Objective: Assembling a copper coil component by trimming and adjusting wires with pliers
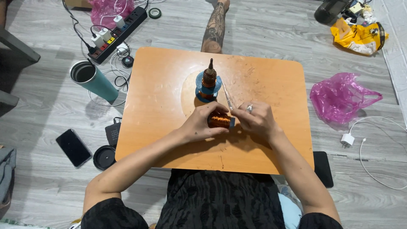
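Gripping a copper coil point(219, 120), both hands' fingers point(250, 111) clamp it near a yellow package point(359, 37).

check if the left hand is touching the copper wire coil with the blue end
Touching. The head view shows the left hand wrapped around the copper wire coil with the blue end, fingers curled over its top, no gap visible.

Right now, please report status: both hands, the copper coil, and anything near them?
Left hand grips copper wire coil. Right hand pinches slim metal tool at coil's end. Second coil on blue stand upright just beyond, apart.
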